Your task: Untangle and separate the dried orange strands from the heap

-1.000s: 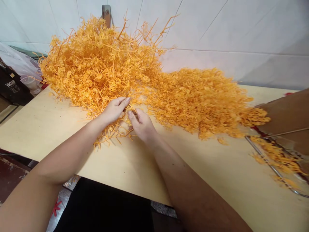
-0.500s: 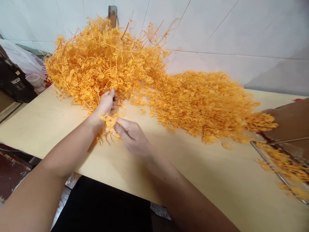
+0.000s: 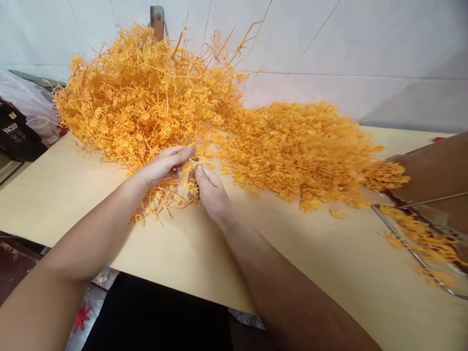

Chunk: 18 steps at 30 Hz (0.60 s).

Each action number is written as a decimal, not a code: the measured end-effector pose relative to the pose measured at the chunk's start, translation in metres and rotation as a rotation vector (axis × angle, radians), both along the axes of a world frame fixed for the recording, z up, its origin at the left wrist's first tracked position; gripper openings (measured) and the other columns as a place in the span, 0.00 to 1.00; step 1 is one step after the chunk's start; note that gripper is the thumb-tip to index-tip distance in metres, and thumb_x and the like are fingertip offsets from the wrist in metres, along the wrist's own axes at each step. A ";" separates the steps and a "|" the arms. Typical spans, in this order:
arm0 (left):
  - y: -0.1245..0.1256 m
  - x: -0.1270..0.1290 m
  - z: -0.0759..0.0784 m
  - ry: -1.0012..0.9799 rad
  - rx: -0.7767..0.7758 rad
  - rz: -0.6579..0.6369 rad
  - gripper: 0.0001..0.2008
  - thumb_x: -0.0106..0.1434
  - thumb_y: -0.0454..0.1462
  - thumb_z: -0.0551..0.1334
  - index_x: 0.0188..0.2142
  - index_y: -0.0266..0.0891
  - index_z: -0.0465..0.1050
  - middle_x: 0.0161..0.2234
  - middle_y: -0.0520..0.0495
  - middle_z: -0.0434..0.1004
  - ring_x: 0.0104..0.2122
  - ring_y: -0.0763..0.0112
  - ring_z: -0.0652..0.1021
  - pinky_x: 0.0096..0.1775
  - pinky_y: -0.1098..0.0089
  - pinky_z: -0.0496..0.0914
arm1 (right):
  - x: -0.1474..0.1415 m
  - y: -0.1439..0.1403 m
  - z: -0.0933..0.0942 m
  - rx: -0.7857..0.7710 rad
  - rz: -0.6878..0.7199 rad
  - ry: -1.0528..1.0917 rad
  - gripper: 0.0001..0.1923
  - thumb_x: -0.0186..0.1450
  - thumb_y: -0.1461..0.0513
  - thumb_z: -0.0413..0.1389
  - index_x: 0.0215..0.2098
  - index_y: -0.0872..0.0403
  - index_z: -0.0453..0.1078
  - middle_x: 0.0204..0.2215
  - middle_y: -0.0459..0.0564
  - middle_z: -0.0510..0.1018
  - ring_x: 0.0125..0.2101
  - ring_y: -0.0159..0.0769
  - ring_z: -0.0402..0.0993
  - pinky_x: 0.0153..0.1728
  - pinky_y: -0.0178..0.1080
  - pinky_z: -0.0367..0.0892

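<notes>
A tall tangle of orange plastic sprigs (image 3: 146, 92) is heaped at the back left of a pale wooden table (image 3: 329, 253). A flatter heap of small orange pieces (image 3: 303, 151) spreads to its right. My left hand (image 3: 164, 165) lies at the tangle's front edge, fingers closed over a few thin orange sprigs (image 3: 161, 200) that trail under the wrist. My right hand (image 3: 210, 190) is beside it, fingertips pinching a small orange piece (image 3: 190, 170) where the two hands meet.
A wire-rimmed tray (image 3: 413, 251) holding orange pieces sits at the right edge, with a brown cardboard box (image 3: 435, 170) behind it. A dark bag (image 3: 16, 136) and clear plastic lie at the far left. A white tiled wall backs the table.
My left hand went into the pile and came back toward the middle. My right hand drew back, then returned to meet the left fingertips. The view swung slightly.
</notes>
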<state>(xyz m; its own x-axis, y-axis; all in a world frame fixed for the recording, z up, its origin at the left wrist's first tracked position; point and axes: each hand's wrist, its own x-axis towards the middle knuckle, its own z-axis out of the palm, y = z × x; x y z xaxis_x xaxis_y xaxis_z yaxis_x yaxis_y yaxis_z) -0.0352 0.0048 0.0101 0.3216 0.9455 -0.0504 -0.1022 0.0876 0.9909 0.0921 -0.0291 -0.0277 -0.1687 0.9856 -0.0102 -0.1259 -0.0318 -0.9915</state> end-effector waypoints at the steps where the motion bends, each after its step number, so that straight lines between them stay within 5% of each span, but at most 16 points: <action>1: -0.001 0.001 0.000 0.040 0.054 -0.001 0.15 0.50 0.45 0.65 0.24 0.35 0.66 0.19 0.55 0.59 0.17 0.85 0.61 0.18 0.80 0.53 | 0.000 0.000 0.000 -0.014 -0.020 -0.002 0.17 0.59 0.48 0.48 0.25 0.53 0.55 0.21 0.42 0.58 0.20 0.25 0.56 0.19 0.30 0.59; 7: 0.001 0.012 -0.006 0.076 0.115 0.192 0.13 0.59 0.37 0.57 0.20 0.35 0.65 0.14 0.56 0.56 0.15 0.84 0.58 0.20 0.79 0.53 | 0.001 -0.002 0.004 0.147 0.068 -0.129 0.18 0.61 0.49 0.47 0.23 0.53 0.56 0.20 0.42 0.58 0.21 0.25 0.55 0.23 0.31 0.56; 13: 0.004 0.026 -0.010 0.007 0.072 0.350 0.17 0.59 0.30 0.56 0.14 0.34 0.58 0.13 0.57 0.58 0.17 0.84 0.60 0.25 0.78 0.56 | 0.001 -0.003 0.008 0.273 0.092 -0.237 0.17 0.63 0.53 0.45 0.21 0.53 0.53 0.19 0.42 0.55 0.21 0.26 0.51 0.24 0.33 0.52; 18: 0.002 0.033 -0.013 0.000 -0.018 0.415 0.15 0.57 0.29 0.54 0.15 0.34 0.63 0.16 0.55 0.62 0.19 0.82 0.63 0.26 0.78 0.58 | 0.004 0.004 0.001 0.313 0.075 -0.316 0.18 0.62 0.53 0.46 0.19 0.53 0.52 0.17 0.42 0.54 0.20 0.26 0.50 0.23 0.34 0.50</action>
<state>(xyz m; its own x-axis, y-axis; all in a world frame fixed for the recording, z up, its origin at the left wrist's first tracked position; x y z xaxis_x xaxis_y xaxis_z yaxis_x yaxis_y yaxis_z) -0.0018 0.0073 -0.0033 -0.0862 0.9940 -0.0679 -0.1325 0.0561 0.9896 0.0958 -0.0247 -0.0265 -0.2763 0.9345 0.2245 0.1753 0.2787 -0.9443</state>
